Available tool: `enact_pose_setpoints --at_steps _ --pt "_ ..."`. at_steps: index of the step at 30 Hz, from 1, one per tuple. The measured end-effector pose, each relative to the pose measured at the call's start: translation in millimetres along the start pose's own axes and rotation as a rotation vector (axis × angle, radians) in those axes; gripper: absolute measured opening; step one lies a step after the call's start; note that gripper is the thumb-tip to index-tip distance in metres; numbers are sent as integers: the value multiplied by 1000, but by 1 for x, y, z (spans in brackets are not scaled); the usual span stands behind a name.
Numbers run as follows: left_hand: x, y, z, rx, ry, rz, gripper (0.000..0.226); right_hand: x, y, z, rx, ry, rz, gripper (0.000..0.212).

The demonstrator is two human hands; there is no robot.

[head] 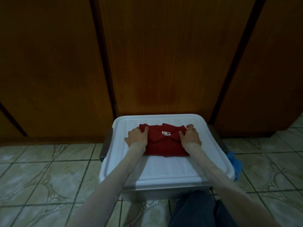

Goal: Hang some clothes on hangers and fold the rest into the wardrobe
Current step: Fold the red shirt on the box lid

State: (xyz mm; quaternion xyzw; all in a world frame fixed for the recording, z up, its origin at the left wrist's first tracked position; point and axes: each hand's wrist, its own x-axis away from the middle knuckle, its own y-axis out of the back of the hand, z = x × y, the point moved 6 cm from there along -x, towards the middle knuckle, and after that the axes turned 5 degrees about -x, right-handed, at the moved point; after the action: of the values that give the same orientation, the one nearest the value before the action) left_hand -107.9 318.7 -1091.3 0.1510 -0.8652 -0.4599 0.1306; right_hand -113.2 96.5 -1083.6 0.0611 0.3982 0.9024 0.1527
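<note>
A folded red polo shirt (165, 141) lies collar-up on the white ribbed lid (164, 169) of a plastic storage box, toward the lid's 12 o'clock edge, with both my hands on it. My left hand (136, 136) sits at the shirt's 9 o'clock side, its fingers (146, 129) curled over the shoulder edge and gripping the cloth. My right hand (191, 136) sits at the 3 o'clock side, thumb on the collar wing and the other fingers bent round the far corner of the fold, gripping it too. Between the two hands the collar opens on a small white size label (166, 133). The shirt's near hem, at 6 o'clock, rests flat on the lid between my forearms, which wear pale sleeves. Dark grey handles (106, 145) flank the box at 9 and 3 o'clock. Closed brown wardrobe doors (155, 54) rise just beyond the box at 12 o'clock. A blue cloth (236, 163) lies against the box at about 4 o'clock on the tiled floor (41, 174).
</note>
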Motion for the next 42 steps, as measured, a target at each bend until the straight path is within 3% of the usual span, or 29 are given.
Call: enact_pose_setpoints --at_steps 2,6,10,17,20,22,26,36,42 --pt "-1 1 -9 36 -72 -20 39 0 -1 3 -71 13 -19 36" --pt "-7 -4 -13 418 -132 -29 22 -6 6 2 -253 78 -118 30" --pt "-12 -13 -3 342 -74 -56 22 -8 -1 -8 -215 -4 -74 28" --pt "-1 -4 -12 -78 -134 -200 41 -4 -2 1 91 118 -104 38" --pt "16 -14 -22 -197 -319 -122 51 7 -12 5 150 141 -79 50" --pt "22 -26 -22 -249 -345 -24 54 11 -23 2 133 54 -13 59" --pt "17 -31 -10 -204 -150 72 57 4 -27 -11 83 -168 59 69" --pt "22 -27 -11 -288 -23 56 60 14 -28 -8 126 -212 4 65" --pt "29 -25 -13 -173 -91 45 58 26 -17 -7 17 -171 -34 62"
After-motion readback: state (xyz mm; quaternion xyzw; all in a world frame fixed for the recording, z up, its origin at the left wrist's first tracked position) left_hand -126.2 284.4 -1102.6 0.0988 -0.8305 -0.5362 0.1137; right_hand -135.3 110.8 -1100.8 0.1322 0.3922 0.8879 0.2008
